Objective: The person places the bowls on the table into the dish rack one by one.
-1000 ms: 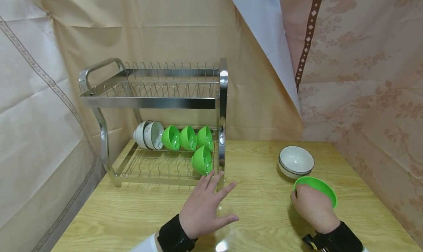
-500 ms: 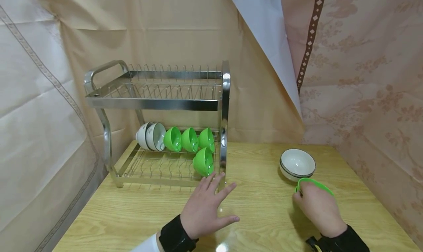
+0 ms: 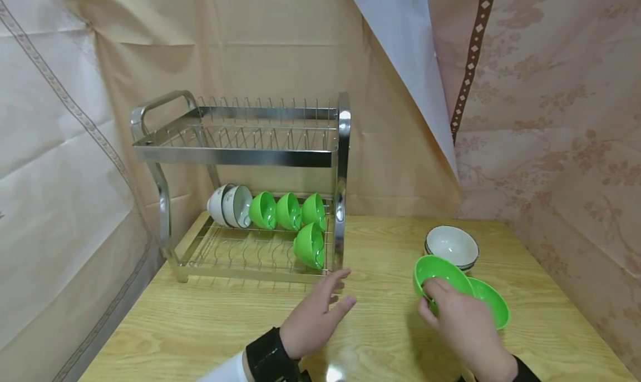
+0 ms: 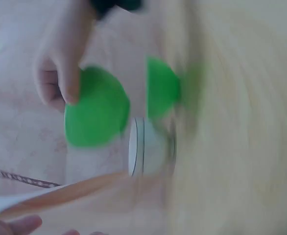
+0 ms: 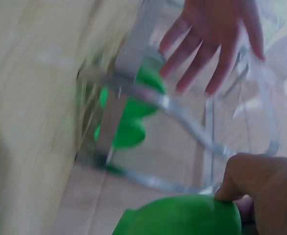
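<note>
My right hand [image 3: 463,321] pinches the rim of a green bowl [image 3: 437,268], thumb outside and fingers inside. In the left wrist view this green bowl [image 4: 97,115] hangs in the air, off the table. A second green bowl [image 3: 493,304] stands on the table behind my right hand, partly covered by it. Touching or close to it is a stack of white bowls [image 3: 452,246] with dark rims. My left hand [image 3: 315,318], fingers extended and holding nothing, hovers before the front right corner of the metal dish rack [image 3: 235,157]; its spread fingers [image 5: 195,56] show in the right wrist view.
On the rack's lower tier, two white bowls [image 3: 237,207] lean at the left. Several green bowls [image 3: 309,246] stand tilted to their right, one in a nearer row. The upper tier has upright wire dividers. Fabric curtains [image 3: 280,54] surround the wooden table [image 3: 380,248].
My right hand has lifted a green bowl off the other green one and brought it leftward. My left hand has turned on its side, its fingers closer together.
</note>
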A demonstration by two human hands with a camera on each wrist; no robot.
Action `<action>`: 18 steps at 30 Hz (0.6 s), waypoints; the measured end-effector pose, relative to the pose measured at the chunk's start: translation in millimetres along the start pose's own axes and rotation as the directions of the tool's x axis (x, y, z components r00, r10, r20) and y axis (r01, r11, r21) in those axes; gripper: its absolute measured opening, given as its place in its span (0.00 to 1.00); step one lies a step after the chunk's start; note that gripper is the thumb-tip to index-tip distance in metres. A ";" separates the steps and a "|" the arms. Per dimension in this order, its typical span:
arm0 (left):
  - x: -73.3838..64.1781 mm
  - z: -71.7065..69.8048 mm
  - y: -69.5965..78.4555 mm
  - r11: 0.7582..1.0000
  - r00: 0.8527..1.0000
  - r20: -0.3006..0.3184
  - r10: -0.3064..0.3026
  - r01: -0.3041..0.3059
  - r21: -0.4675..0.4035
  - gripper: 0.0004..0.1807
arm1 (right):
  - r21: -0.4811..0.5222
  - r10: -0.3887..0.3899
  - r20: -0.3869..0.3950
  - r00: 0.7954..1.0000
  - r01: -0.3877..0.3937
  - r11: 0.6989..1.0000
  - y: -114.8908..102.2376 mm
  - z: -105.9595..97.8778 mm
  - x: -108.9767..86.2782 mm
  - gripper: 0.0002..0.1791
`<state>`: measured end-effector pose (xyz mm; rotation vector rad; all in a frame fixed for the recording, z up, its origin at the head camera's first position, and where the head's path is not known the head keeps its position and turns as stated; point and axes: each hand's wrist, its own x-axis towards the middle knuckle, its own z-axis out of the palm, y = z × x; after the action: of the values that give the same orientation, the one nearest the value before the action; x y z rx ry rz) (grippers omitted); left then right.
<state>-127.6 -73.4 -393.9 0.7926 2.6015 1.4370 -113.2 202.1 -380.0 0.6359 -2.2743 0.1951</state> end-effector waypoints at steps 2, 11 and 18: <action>1.7 1.6 -0.6 0.978 0.998 0.050 -0.043 0.052 -0.200 0.32 | 0.029 -0.066 -0.006 0.998 0.066 0.997 -11.6 2.2 0.2 0.03; 6.0 15.1 -6.5 0.629 0.951 0.288 -0.114 0.294 -0.720 0.34 | 0.228 -0.358 -0.021 0.933 0.353 0.907 -52.6 9.8 -2.2 0.07; 4.2 16.6 -15.4 0.533 0.926 0.369 -0.076 0.350 -0.770 0.33 | 0.288 -0.449 -0.007 0.893 0.432 0.855 -62.0 12.1 -4.9 0.12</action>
<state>-132.5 -65.2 -414.9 0.4475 1.4078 1.9771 -87.0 146.5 -395.3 1.3126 -2.1041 0.2795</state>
